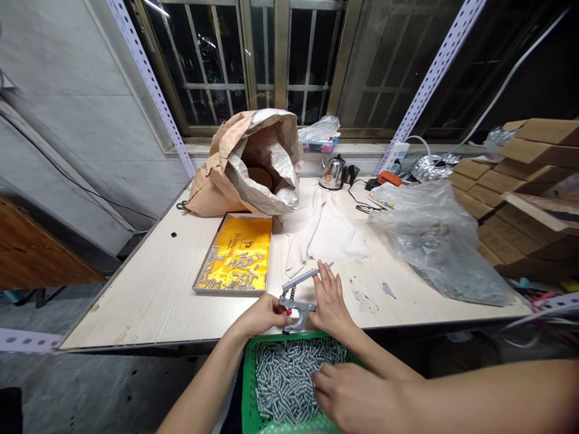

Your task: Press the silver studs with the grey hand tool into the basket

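Observation:
A grey hand press tool (pixel 296 301) with a spring and a raised lever stands at the table's near edge. My left hand (pixel 262 314) is closed in a pinch at the tool's head, beside a small red and white spot; what it pinches is too small to name. My right hand (pixel 329 296) lies against the tool's right side, fingers stretched along the lever. Just below, a green basket (pixel 248 386) holds several small silver metal tubes. Another person's hand (pixel 350 395), its arm coming in from the right, rests on the tubes in the basket.
A shallow box with a yellow lining (pixel 239 253) holds more tubes, left of centre. Behind stand a crumpled paper sack (pixel 253 160), a white cloth (pixel 323 232), a kettle (pixel 333 172) and a clear plastic bag (pixel 441 241). Cardboard boxes (pixel 520 181) pile up at the right.

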`<state>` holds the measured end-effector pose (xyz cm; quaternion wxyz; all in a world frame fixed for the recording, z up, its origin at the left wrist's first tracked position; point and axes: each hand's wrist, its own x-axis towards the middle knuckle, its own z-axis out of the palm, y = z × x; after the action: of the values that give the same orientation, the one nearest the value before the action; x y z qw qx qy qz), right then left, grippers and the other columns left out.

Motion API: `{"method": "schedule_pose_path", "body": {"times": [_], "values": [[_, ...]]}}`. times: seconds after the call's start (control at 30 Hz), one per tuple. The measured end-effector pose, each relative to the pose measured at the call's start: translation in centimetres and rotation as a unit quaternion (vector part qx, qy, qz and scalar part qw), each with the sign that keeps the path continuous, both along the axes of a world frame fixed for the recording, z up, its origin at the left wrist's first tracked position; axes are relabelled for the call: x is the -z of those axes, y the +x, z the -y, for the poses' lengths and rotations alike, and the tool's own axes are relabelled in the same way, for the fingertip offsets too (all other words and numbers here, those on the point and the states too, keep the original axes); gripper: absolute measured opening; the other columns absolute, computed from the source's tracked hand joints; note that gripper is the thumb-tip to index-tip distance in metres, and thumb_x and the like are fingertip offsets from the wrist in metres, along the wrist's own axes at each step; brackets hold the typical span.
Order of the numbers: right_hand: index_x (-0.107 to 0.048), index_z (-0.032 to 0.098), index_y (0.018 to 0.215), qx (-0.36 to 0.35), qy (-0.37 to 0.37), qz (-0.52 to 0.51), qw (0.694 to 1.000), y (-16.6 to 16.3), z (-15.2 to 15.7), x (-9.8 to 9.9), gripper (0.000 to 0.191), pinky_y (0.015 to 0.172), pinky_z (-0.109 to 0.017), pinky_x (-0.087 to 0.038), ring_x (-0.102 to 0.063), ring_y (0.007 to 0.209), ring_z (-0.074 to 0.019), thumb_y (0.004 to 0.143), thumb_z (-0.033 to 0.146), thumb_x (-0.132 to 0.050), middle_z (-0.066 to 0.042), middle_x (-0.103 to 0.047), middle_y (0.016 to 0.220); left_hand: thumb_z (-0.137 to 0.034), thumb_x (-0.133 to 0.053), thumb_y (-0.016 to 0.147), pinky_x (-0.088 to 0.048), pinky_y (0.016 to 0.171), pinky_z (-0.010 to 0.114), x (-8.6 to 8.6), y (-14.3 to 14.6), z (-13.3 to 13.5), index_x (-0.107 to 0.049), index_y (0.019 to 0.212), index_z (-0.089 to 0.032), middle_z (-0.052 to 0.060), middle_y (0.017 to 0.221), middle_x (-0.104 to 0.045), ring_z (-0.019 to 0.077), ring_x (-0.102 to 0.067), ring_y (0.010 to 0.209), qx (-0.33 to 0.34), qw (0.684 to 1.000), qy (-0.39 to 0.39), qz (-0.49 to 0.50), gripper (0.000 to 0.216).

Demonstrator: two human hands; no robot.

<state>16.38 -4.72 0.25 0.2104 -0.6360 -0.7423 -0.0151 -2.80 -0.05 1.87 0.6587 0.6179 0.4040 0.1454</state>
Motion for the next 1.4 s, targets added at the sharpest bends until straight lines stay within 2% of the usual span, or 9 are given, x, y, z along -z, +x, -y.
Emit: {"method": "schedule_pose_path", "body": {"times": [0.23, 0.53, 0.73, 0.87, 0.97, 1.03, 1.2, 1.3, 1.4], "values": [[-0.033, 0.007, 0.128, 0.006, 0.033, 0.004, 0.999, 0.4, -0.4, 0.0, 0.076, 0.107, -0.059, -0.010, -0.008, 0.137, -0.0316, 0.055, 0.016, -0.050, -0.019, -0.018, 0.147, -0.036, -0.072, 0.057, -0.038, 0.060, 0.024, -0.4, -0.3, 0.2, -0.066, 0.062, -0.012, 0.001, 0.057, -0.061, 0.0118, -0.051, 0.056, -0.043, 0.999, 0.012, 0.007, 0.026], [-0.040, 0.008, 0.123, -0.009, 0.054, 0.001, 0.999, 0.5, -0.6, -0.1, 0.068, 0.107, -0.060, -0.006, -0.016, 0.134, -0.0321, 0.057, 0.019, -0.051, -0.019, -0.032, 0.140, -0.033, -0.070, 0.059, -0.033, 0.056, 0.023, -0.6, -0.5, 0.5, -0.062, 0.055, -0.012, -0.001, 0.051, -0.057, 0.0095, -0.046, 0.051, -0.067, 0.998, 0.001, 0.011, 0.023], [-0.040, 0.009, 0.123, -0.011, 0.077, 0.000, 0.997, 0.5, -0.8, -0.1, 0.066, 0.106, -0.061, -0.007, -0.021, 0.132, -0.0333, 0.060, 0.021, -0.054, -0.019, -0.035, 0.136, -0.035, -0.069, 0.060, -0.033, 0.057, 0.023, -1.2, -0.6, 0.7, -0.063, 0.056, -0.012, 0.000, 0.052, -0.058, 0.0103, -0.047, 0.052, -0.074, 0.997, -0.011, 0.022, 0.025], [-0.048, 0.013, 0.110, -0.024, 0.090, -0.004, 0.996, 0.6, -0.9, -0.6, 0.046, 0.107, -0.056, -0.017, -0.035, 0.121, -0.0306, 0.066, 0.022, -0.055, -0.016, -0.047, 0.123, -0.038, -0.071, 0.060, -0.031, 0.055, 0.023, -1.3, -0.7, 0.7, -0.065, 0.058, -0.011, 0.001, 0.053, -0.059, 0.0103, -0.046, 0.052, -0.077, 0.997, -0.014, 0.011, 0.027], [-0.048, 0.012, 0.111, -0.025, 0.081, 0.005, 0.996, 0.9, -1.2, -0.6, 0.043, 0.094, -0.043, -0.037, -0.048, 0.101, -0.0258, 0.071, 0.024, -0.056, -0.013, -0.055, 0.106, -0.045, -0.068, 0.064, -0.030, 0.054, 0.022, -1.4, -1.0, 0.7, -0.069, 0.069, -0.011, 0.002, 0.058, -0.062, 0.0105, -0.047, 0.054, -0.080, 0.996, -0.024, 0.015, 0.035], [-0.047, 0.011, 0.114, -0.012, 0.054, 0.043, 0.998, 1.3, -1.5, -0.3, 0.046, 0.081, -0.037, -0.043, -0.050, 0.091, -0.0245, 0.072, 0.025, -0.057, -0.011, -0.058, 0.097, -0.051, -0.065, 0.066, -0.032, 0.056, 0.022, -1.4, -1.2, 0.7, -0.070, 0.078, -0.012, 0.004, 0.067, -0.066, 0.0118, -0.051, 0.059, -0.108, 0.994, -0.016, 0.019, 0.042], [-0.055, 0.017, 0.079, -0.001, 0.005, 0.113, 0.994, 2.6, -3.1, 0.5, 0.008, 0.061, -0.027, -0.038, -0.054, 0.071, -0.0193, 0.075, 0.024, -0.055, -0.006, -0.060, 0.073, -0.062, -0.055, 0.069, -0.034, 0.057, 0.023, -1.3, -1.2, 0.7, -0.070, 0.083, -0.012, 0.009, 0.080, -0.068, 0.0141, -0.053, 0.065, -0.198, 0.980, 0.004, -0.002, 0.054], [-0.054, 0.019, 0.070, -0.005, -0.007, 0.132, 0.991, 3.1, -4.0, 0.5, 0.005, 0.053, -0.024, -0.032, -0.052, 0.059, -0.0160, 0.074, 0.022, -0.055, -0.003, -0.058, 0.062, -0.066, -0.051, 0.070, -0.034, 0.056, 0.023, -1.1, -0.7, 0.6, -0.069, 0.082, -0.011, 0.009, 0.078, -0.068, 0.0136, -0.053, 0.064, -0.217, 0.976, -0.007, 0.007, 0.059], [-0.054, 0.019, 0.071, -0.009, -0.001, 0.140, 0.990, 3.3, -4.5, -0.3, 0.006, 0.055, -0.025, -0.032, -0.052, 0.061, -0.0167, 0.073, 0.024, -0.056, -0.003, -0.059, 0.064, -0.068, -0.048, 0.070, -0.034, 0.056, 0.023, -0.9, -0.1, 0.4, -0.069, 0.081, -0.011, 0.010, 0.079, -0.069, 0.0135, -0.053, 0.064, -0.225, 0.974, -0.015, 0.021, 0.061]]}}
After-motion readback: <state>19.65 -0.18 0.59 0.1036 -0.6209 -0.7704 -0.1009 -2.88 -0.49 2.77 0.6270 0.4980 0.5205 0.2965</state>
